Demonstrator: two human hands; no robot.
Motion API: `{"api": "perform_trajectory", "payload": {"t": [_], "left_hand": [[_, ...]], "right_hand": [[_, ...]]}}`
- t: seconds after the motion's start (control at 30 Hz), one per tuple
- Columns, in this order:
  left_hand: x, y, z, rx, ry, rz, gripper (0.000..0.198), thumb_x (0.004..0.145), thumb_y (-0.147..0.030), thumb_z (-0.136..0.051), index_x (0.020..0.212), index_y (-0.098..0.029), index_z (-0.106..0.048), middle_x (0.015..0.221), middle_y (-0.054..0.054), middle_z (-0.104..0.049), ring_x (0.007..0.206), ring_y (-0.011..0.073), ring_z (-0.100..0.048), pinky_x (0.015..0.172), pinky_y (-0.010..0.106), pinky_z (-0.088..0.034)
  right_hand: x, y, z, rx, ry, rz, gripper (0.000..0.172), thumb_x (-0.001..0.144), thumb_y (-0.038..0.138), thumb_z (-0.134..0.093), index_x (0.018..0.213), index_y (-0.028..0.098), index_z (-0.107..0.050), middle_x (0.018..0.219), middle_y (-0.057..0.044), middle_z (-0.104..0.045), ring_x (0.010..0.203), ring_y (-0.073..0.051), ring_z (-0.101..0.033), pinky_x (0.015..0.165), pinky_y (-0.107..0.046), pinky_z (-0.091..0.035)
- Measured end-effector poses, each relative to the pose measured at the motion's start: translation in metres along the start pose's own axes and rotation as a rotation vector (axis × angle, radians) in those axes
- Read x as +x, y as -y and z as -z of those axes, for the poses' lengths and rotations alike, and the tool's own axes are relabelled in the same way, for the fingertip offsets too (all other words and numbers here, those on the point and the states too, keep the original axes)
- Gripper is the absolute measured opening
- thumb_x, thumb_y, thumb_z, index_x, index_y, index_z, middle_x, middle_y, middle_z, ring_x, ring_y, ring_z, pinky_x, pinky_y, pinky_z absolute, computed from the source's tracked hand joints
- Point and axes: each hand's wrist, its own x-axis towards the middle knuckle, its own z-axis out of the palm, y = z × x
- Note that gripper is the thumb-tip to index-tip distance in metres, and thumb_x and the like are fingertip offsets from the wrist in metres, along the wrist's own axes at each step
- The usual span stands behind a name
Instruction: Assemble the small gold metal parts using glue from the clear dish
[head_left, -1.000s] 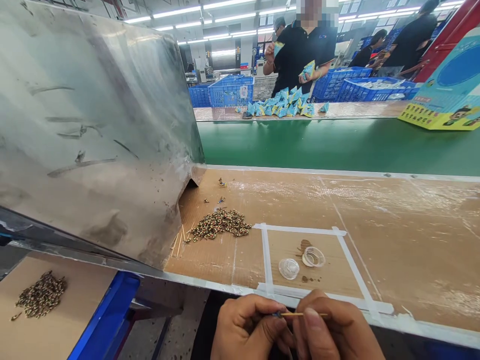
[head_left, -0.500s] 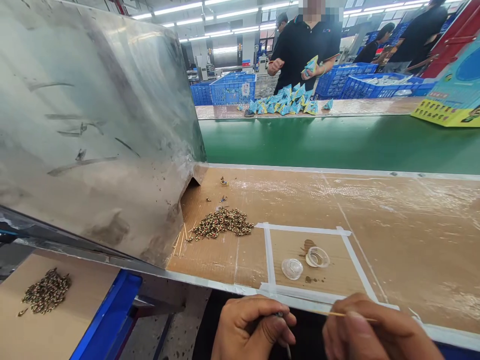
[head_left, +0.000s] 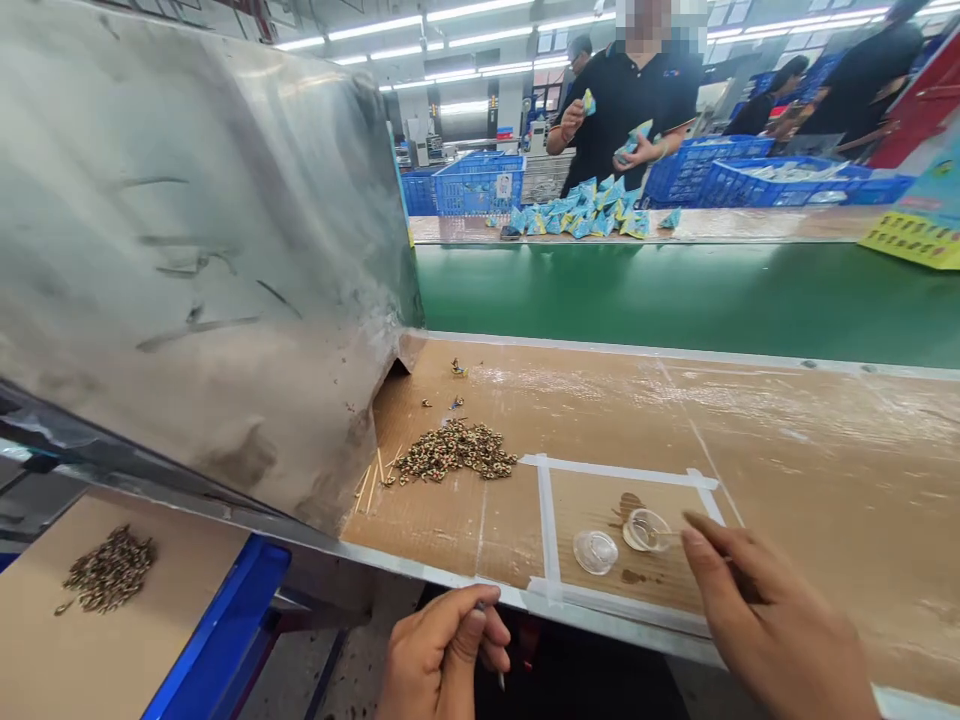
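Observation:
My right hand (head_left: 772,605) pinches a thin wooden toothpick (head_left: 669,534), its far end at the small clear plastic cup (head_left: 646,530). Whether the tip touches liquid inside I cannot tell. Beside that cup lies another clear round piece (head_left: 595,552), a cup or lid. Below the bench's front edge, my left hand (head_left: 446,650) is closed on a tiny part mostly hidden by the fingers; a thin grey end pokes out underneath. On the bench, a heap of small dark-and-gold pieces (head_left: 456,450) lies by several loose toothpicks (head_left: 370,488).
A large metal chute (head_left: 247,250) rises at left. A second heap of small pieces (head_left: 112,570) rests on a cardboard surface lower left. Beyond the bench run a green conveyor belt (head_left: 637,290) and a pile of blue packets (head_left: 577,210), where a co-worker (head_left: 626,110) stands holding packets.
My right hand has moved forward and right with the toothpick, from near my left hand to the cup. My left hand sits slightly further left. The co-worker has raised a packet.

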Motion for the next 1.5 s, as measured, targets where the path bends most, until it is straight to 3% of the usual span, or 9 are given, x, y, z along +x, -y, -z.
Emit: {"api": "perform_trajectory", "payload": {"t": [0.1,0.2,0.33,0.57,0.9,1.07,1.17,1.3,1.5], "left_hand": [[-0.001,0.002,0.013,0.088,-0.068,-0.035,0.027,0.103,-0.046,-0.064,0.103,-0.026,-0.082,0.075,-0.001,-0.077,0.061,0.0113,-0.073,0.066,0.019,-0.059],[0.0,0.003,0.025,0.147,-0.128,0.003,0.031,0.102,-0.048,-0.064,0.1,-0.024,-0.082,0.078,0.0,-0.079,0.062,0.0137,-0.074,0.067,0.022,-0.06],[0.0,0.002,0.039,0.195,-0.212,0.023,0.028,0.1,-0.047,-0.067,0.098,-0.024,-0.083,0.077,0.001,-0.08,0.063,0.0151,-0.074,0.07,0.023,-0.061],[-0.001,0.01,0.055,0.187,-0.325,0.046,0.033,0.098,-0.051,-0.067,0.101,-0.022,-0.083,0.081,0.004,-0.082,0.068,0.0175,-0.076,0.069,0.024,-0.063],[0.01,0.027,0.058,0.199,-0.1,0.053,0.03,0.106,-0.04,-0.058,0.111,-0.021,-0.081,0.09,0.006,-0.083,0.08,0.019,-0.079,0.08,0.026,-0.063],[0.019,0.016,0.05,0.176,0.018,0.066,0.031,0.108,-0.039,-0.053,0.11,-0.021,-0.078,0.087,0.004,-0.083,0.078,0.0177,-0.078,0.076,0.024,-0.061],[0.02,0.009,0.04,0.24,0.092,-0.04,0.027,0.109,-0.033,-0.052,0.104,-0.023,-0.076,0.08,0.0,-0.08,0.074,0.0161,-0.076,0.075,0.022,-0.056],[0.021,0.005,0.029,0.291,0.181,-0.312,0.021,0.108,-0.019,-0.051,0.104,-0.025,-0.071,0.086,-0.001,-0.079,0.075,0.0136,-0.074,0.074,0.019,-0.053],[0.026,0.0,0.022,0.41,0.278,-0.547,0.018,0.107,-0.012,-0.048,0.112,-0.023,-0.061,0.084,0.002,-0.076,0.072,0.0161,-0.073,0.072,0.022,-0.054]], "right_hand": [[-0.013,0.007,0.004,-0.082,-0.061,-0.097,0.061,0.092,0.069,-0.055,0.126,0.023,-0.074,0.099,-0.012,-0.078,0.079,-0.036,-0.073,0.066,-0.046,-0.052],[-0.032,0.041,-0.01,0.061,-0.03,0.084,0.042,0.099,0.061,-0.059,0.121,0.027,-0.071,0.096,-0.008,-0.079,0.075,-0.03,-0.075,0.068,-0.041,-0.054],[-0.039,0.11,-0.074,0.202,0.382,0.494,0.032,0.11,0.035,-0.042,0.101,0.023,-0.07,0.092,-0.006,-0.075,0.08,-0.023,-0.073,0.07,-0.031,-0.053],[-0.017,0.171,-0.156,-0.061,0.491,0.382,0.018,0.107,0.015,-0.055,0.101,0.016,-0.072,0.102,-0.006,-0.074,0.084,-0.021,-0.071,0.074,-0.033,-0.052],[-0.016,0.147,-0.137,0.088,0.563,0.323,0.016,0.095,0.009,-0.056,0.087,0.017,-0.068,0.1,-0.012,-0.069,0.08,-0.027,-0.067,0.072,-0.037,-0.044],[-0.038,0.126,-0.116,0.501,0.618,0.17,0.023,0.098,0.039,-0.057,0.092,0.019,-0.065,0.078,-0.005,-0.068,0.069,-0.023,-0.068,0.065,-0.035,-0.054],[-0.057,0.117,-0.095,0.805,0.642,-0.042,0.044,0.097,0.058,-0.065,0.113,0.018,-0.069,0.082,-0.004,-0.073,0.063,-0.02,-0.071,0.059,-0.032,-0.058],[-0.07,0.112,-0.071,1.208,0.659,-0.353,0.035,0.081,0.046,-0.094,0.095,0.017,-0.081,0.074,-0.006,-0.079,0.062,-0.019,-0.074,0.066,-0.032,-0.062],[-0.074,0.112,-0.058,1.371,0.591,-0.377,0.025,0.08,0.04,-0.095,0.083,0.02,-0.081,0.079,-0.002,-0.073,0.06,-0.013,-0.067,0.054,-0.021,-0.057]]}}
